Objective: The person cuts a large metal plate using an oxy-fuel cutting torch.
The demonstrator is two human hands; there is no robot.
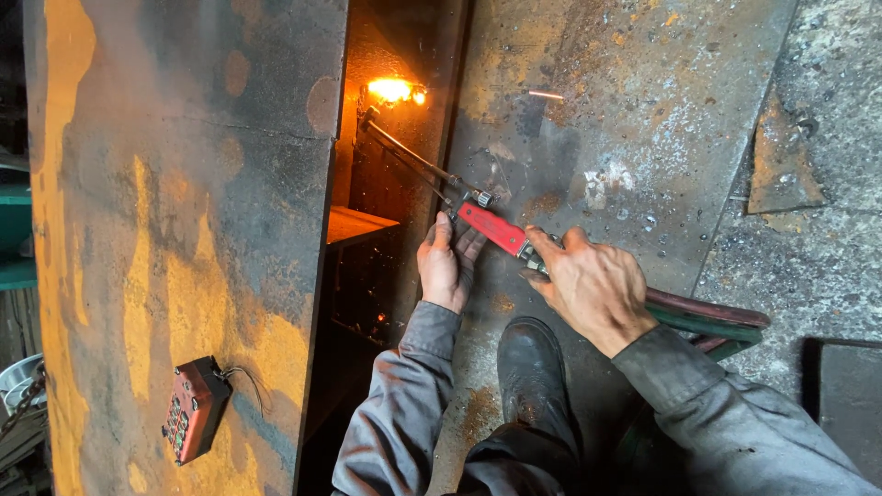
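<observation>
A cutting torch (pixel 493 227) with a red handle is the thing in use, and it lies across the gap between two rusty steel plates, its thin metal tubes reaching up and to the left of the handle to a bright orange flame (pixel 395 90) at the tip. The left hand (pixel 447 264) sits just below the front end of the handle, fingers curled up against it to steady it. The right hand (pixel 593 287) is closed around the rear of the handle, where the hoses (pixel 707 317), one red and one green, run off to the right. The flame burns at the edge of the left plate (pixel 184 184), deep in the dark gap, and a few sparks show lower down in the gap below the handle. Judging from the glow, the cut is under way at that upper spot; how much of the edge is already cut and how much is left cannot be told from here. A black boot (pixel 531 367) stands on the right plate (pixel 634 119) below the handle. A red push-button remote (pixel 195 409) lies on the left plate, far down and left of the handle.
</observation>
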